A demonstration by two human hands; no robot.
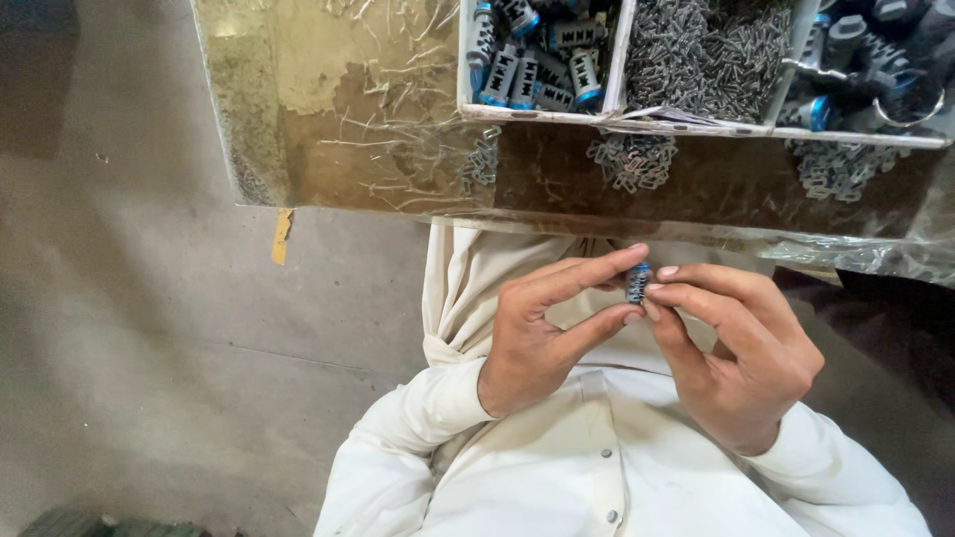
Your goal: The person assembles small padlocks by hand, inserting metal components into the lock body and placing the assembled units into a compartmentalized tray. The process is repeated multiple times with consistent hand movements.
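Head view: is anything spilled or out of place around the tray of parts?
Yes. Small grey metal clips lie loose on the brown tabletop outside the white divided tray, and thin wire scraps are scattered to its left.

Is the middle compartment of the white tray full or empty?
Full: the middle compartment is heaped with small grey metal clips almost up to its dividers. Its far end runs out of view.

Small spool (638, 282) between both hands, tray (537, 111) of spools beyond, probably clips in the middle compartment (706, 55)
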